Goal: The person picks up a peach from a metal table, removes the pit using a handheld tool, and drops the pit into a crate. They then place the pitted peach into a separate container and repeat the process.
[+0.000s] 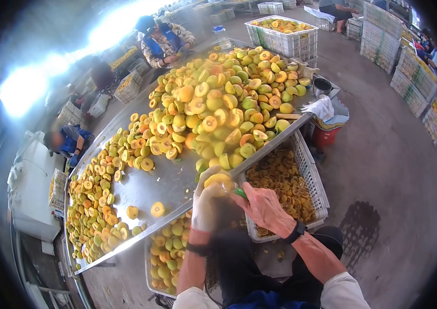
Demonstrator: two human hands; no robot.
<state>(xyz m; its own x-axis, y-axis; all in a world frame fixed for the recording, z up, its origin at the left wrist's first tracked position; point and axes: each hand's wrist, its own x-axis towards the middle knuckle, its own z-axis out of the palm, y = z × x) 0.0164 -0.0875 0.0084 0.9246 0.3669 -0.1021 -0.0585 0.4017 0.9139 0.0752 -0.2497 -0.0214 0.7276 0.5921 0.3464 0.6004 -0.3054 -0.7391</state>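
Observation:
My left hand (205, 208), in a white glove, holds a yellow peach half (218, 180) near the table's front edge. My right hand (266, 210) is bare and closed round the green handle of a small tool (240, 192). The tool's tip meets the peach half, but it is blurred and its kind is hidden. Just beyond my hands, a large heap of halved peaches (210, 123) covers much of the metal table (164, 183). Two loose halves (157, 208) lie apart from the heap, cut side up.
Below my right arm stands a white crate (313, 180) of brown pits and scraps. Another crate (149, 262) under the table holds peaches. White gloves (321, 108), a metal cup (322, 86) and a red bucket (325, 135) are at the right corner. A person (161, 44) works across the table.

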